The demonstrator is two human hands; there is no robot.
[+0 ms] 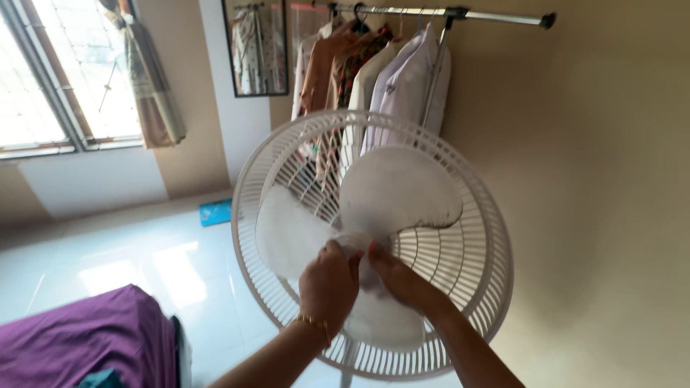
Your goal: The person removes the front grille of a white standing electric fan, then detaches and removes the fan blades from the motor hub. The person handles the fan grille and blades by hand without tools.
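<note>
Now both hands of the person meet at the centre of a white pedestal fan (374, 244), whose front grille is off, so the three blades are bare. The left hand (328, 284), with a thin gold bracelet (314, 323) on the wrist, is closed in a grip around the hub (357, 244) where the blades join. The right hand (397, 276) lies just beside it, fingers (375, 253) curled onto the same hub from the other side; the grip of both hands is narrow and holds this middle part. The blades (399, 190) are translucent white with a grey film of dust near the edges. Behind them the round rear grille (483, 237) stands upright on its pole.

Farther back, shirts and other clothes (374, 72) hang from a metal rail (496, 16) close to the beige wall. A mirror (255, 47) hangs near the rail, and a window with a curtain (147, 79) is at the left. A purple bed cover (86, 338) shows at the lower left, over the shiny tiled floor (165, 266).
</note>
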